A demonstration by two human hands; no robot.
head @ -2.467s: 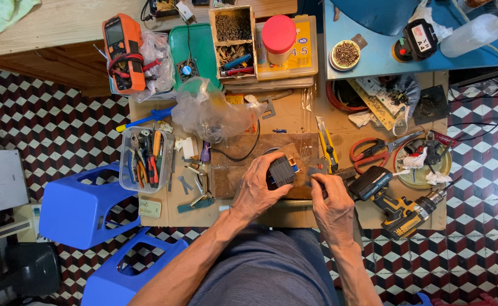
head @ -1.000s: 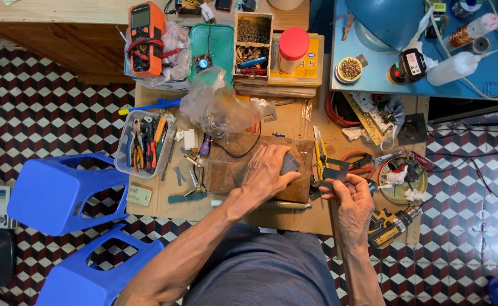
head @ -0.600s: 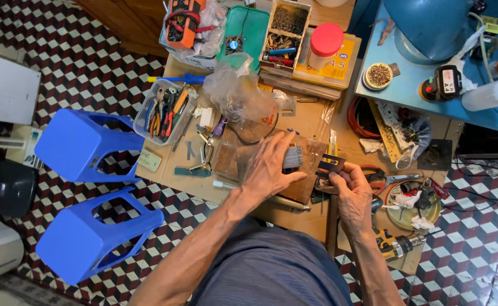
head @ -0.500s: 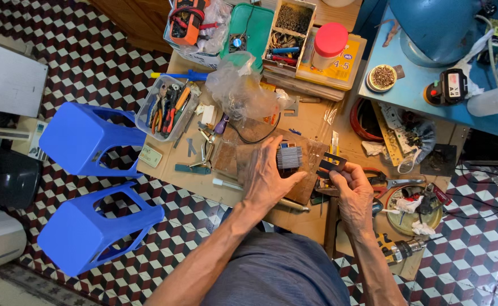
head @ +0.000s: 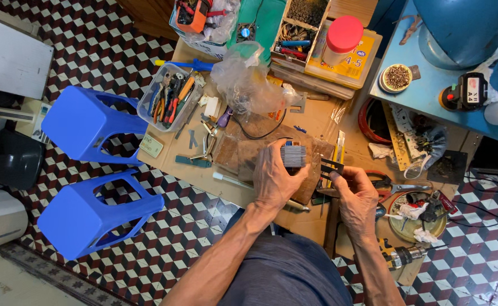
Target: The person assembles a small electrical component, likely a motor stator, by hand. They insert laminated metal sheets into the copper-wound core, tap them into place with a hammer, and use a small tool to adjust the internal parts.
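My left hand [head: 275, 178] grips a small grey block of stacked metal plates [head: 293, 155] and holds it upright over a worn wooden board [head: 239, 152] on the low workbench. My right hand [head: 355, 194] is just right of it and pinches a thin dark metal piece [head: 332, 166] between thumb and fingers, close to the block's right side. Both forearms reach up from the bottom of the view.
A clear tray of pliers and screwdrivers [head: 168, 97], a crumpled plastic bag [head: 247, 84] and a red-lidded jar [head: 340, 41] lie behind. Two blue plastic stools [head: 93, 170] stand at the left. Pliers [head: 393, 187] and a drill [head: 405, 256] lie at the right.
The camera has swung and tilted, so the bench now sits slanted in view. My left hand has stayed on the grey block; my right hand has brought the dark piece up beside it.
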